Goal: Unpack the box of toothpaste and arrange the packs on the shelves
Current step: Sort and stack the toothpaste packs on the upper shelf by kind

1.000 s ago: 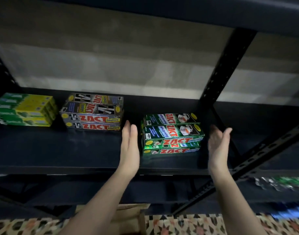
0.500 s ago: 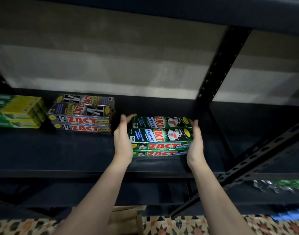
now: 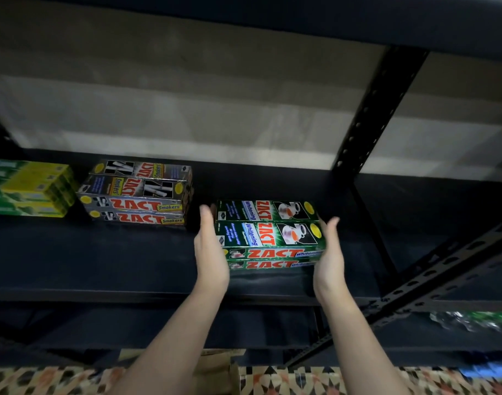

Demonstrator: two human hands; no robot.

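Observation:
A stack of green ZACT Whitening toothpaste packs (image 3: 269,233) lies on the dark shelf (image 3: 101,258), right of centre. My left hand (image 3: 209,249) presses flat against the stack's left end with straight fingers. My right hand (image 3: 329,252) presses flat against its right end. Left of it sits a stack of grey ZACT Smokers packs (image 3: 138,192). A green and yellow stack of packs (image 3: 27,186) stands at the far left. Below my arms, part of a brown cardboard box (image 3: 215,369) shows near the bottom edge.
A black perforated upright post (image 3: 369,115) rises behind the green stack on the right. A diagonal black brace (image 3: 432,277) crosses the lower right. Wrapped green goods (image 3: 477,320) lie on the lower shelf at right. Patterned floor tiles (image 3: 301,380) run along the bottom.
Both hands closed in from apart onto the ends of the green stack. They now hold it between flat palms; the stack sits slightly nearer the grey packs.

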